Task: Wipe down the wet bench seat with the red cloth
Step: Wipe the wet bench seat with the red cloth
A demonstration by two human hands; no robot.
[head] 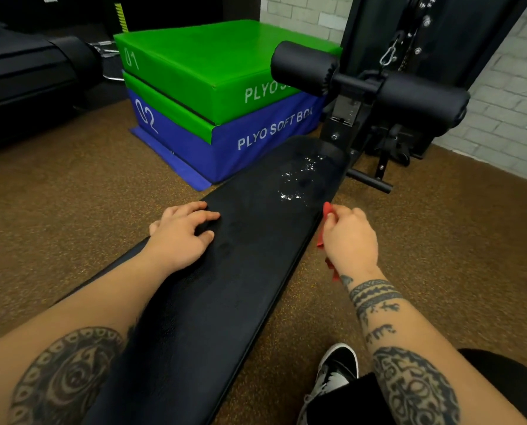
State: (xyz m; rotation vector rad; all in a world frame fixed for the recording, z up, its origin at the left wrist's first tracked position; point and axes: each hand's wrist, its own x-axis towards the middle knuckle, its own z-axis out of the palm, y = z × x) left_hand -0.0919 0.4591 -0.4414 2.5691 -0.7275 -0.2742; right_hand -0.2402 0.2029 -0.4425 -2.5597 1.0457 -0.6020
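bench seat (213, 286) runs out ahead of me, puddle (299, 179) near its far end, just short of the foam rollers (372, 87). my left hand (182, 237) rests on the near left edge, fingers loosely bent, holding nothing. my right hand (348, 237) grips the red cloth (327, 209) bunched up, just off the right edge, not yet on the wet patch. plan: spread the cloth flat, start past the puddle, pull toward me in overlapping passes, left hand as a brace. readable text: green box (213, 65) "01", "plyo", rest hidden. blue box (256, 145) "02", "plyo soft bo", cut off.
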